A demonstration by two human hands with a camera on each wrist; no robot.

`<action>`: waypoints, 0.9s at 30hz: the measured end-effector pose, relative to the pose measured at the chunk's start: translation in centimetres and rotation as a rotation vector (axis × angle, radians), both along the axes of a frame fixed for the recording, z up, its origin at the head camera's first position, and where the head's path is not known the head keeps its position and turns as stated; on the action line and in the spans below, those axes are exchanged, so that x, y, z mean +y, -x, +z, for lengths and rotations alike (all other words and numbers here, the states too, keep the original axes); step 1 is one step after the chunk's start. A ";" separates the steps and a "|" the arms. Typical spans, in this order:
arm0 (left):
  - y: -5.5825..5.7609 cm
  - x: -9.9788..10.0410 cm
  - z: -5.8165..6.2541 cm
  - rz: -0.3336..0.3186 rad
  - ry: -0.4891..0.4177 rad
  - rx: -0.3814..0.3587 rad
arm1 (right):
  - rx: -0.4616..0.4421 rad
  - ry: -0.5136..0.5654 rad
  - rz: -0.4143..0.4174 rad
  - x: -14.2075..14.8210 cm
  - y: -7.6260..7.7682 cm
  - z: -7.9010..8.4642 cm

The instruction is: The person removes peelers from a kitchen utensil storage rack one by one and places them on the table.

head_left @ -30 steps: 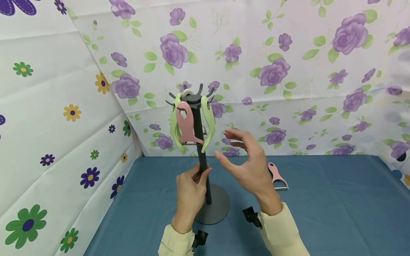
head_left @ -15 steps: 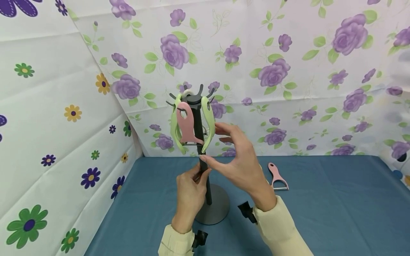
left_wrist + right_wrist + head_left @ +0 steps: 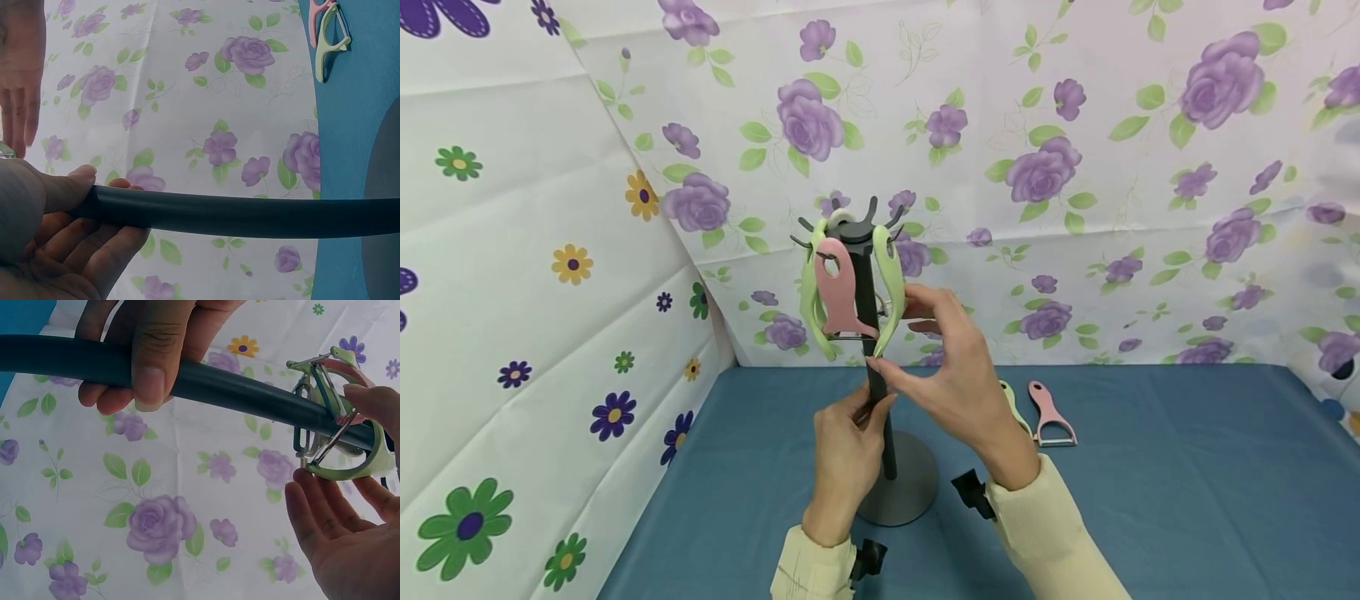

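**Left hand [image 3: 848, 450] grips stand [image 3: 877, 382], right hand [image 3: 951, 379] touches hanging peeler [image 3: 891, 279]**

The left hand is wrapped around the stand's dark pole, thumb on one side and fingers on the other, above the round base [image 3: 910, 500]. The right hand has its thumb and fingertips at 2 sides of the green peeler; I cannot tell whether it pinches it or only touches it.

That peeler hangs from a hook at the top of the stand, on the right side. Near it, on other hooks, hang 1 pink peeler [image 3: 837, 287] at the front and another green peeler [image 3: 808, 296] on the left. A white ring [image 3: 841, 217] shows behind the top.

On the blue tablecloth [image 3: 1180, 483], beyond the right wrist, lie 2 more: a pink one [image 3: 1045, 404] and a green one [image 3: 1010, 396], the latter partly hidden by that arm. Behind everything hangs a flowered sheet [image 3: 970, 183].
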State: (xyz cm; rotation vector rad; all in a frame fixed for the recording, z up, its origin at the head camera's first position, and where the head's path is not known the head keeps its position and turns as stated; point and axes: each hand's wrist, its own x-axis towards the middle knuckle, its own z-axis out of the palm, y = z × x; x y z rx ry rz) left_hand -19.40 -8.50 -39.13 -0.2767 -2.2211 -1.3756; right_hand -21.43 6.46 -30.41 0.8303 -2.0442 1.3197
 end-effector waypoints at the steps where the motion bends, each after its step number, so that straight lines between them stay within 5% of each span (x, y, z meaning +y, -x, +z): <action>1: 0.0 0.0 0.0 0.000 -0.002 -0.002 | 0.001 0.000 0.000 0.0 0.0 0.0; 27: 0.1 0.2 0.0 0.011 -0.023 -0.027 | 0.038 -0.023 -0.033 1.2 -0.5 1.2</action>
